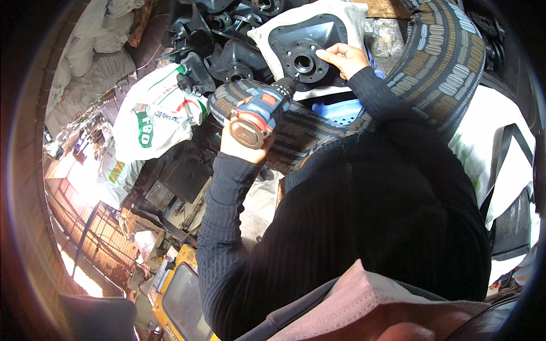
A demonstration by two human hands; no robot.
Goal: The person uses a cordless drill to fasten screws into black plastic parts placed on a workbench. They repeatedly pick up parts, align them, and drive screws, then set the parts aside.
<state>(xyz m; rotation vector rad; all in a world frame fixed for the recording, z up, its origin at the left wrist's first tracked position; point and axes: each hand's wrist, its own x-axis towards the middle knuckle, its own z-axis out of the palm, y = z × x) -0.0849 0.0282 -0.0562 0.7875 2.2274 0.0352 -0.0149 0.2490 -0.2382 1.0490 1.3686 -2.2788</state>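
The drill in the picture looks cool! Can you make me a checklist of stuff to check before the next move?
1. Drill in hand: ok, the left hand holds it.
2. Drill aimed at the black part: ok, its front end points at the round flange.
3. Tip set in a hole: cannot tell, too small to see.
4. Right hand away from the tip: ok, it is at the flange's other side.
5. Part held firmly: cannot tell, the fingers' grip isn't clear.
6. Padding under the part: ok, white cloth shows around it.
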